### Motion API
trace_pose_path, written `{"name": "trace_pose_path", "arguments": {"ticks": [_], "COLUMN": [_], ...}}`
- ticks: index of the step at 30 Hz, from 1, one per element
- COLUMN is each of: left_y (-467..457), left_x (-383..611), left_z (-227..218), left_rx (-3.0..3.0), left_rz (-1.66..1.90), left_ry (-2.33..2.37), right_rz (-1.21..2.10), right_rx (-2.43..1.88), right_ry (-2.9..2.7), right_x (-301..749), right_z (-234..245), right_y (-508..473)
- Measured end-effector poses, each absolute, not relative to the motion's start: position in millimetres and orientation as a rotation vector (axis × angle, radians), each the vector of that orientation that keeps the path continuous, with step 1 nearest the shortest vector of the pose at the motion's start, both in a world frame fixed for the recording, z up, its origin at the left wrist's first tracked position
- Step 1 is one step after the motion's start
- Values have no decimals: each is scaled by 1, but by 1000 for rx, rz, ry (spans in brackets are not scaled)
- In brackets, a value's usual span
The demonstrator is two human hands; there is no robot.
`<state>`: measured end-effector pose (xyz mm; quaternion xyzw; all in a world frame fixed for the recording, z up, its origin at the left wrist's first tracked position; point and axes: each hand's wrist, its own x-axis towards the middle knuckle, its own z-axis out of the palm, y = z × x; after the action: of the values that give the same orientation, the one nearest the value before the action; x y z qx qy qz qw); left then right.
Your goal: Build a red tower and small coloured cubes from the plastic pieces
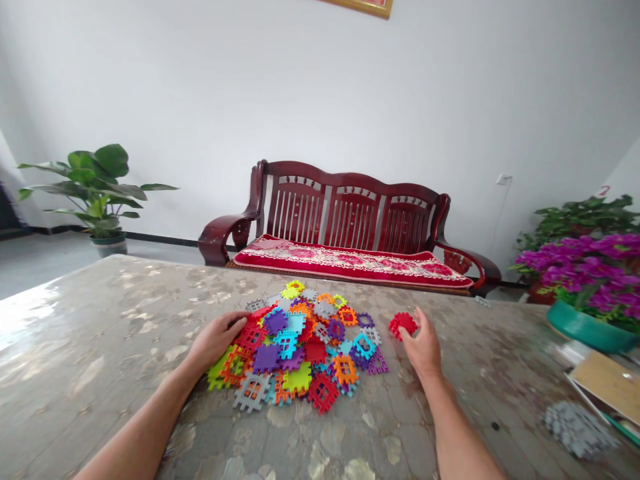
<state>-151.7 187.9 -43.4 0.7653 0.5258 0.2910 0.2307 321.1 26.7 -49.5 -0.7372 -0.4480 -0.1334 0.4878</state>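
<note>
Tiles (267,359) lie heaped; left hand (220,340) touches them, grip unclear; right hand (424,348) pinches a red piece (401,325).

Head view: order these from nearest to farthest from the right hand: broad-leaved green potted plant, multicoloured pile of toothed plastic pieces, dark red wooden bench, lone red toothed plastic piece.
1. Red toothed piece: at the right hand.
2. Multicoloured pile: left of that hand.
3. Dark red bench: beyond the table.
4. Potted plant: far left, background.
</note>
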Motion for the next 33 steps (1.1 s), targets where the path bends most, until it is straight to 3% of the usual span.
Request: {"name": "trace_pose_path", "arguments": {"ticks": [12,18,24,33], "left_y": [184,183,184,180], "left_x": [-150,-149,-149,-148], "left_z": [-38,-35,-37,-32], "left_rx": [2102,2116,2131,2101], "left_rz": [772,768,772,751], "left_ry": [1459,1476,1449,1444], "right_rz": [-382,103,367,457], "right_rx": [-1784,-1609,-1518,-1596], "right_ry": [-1223,-1689,-1976,-2017], "right_x": [304,250,217,206], "right_z": [-38,-20,-8,-4], "right_y": [21,20,16,12]}}
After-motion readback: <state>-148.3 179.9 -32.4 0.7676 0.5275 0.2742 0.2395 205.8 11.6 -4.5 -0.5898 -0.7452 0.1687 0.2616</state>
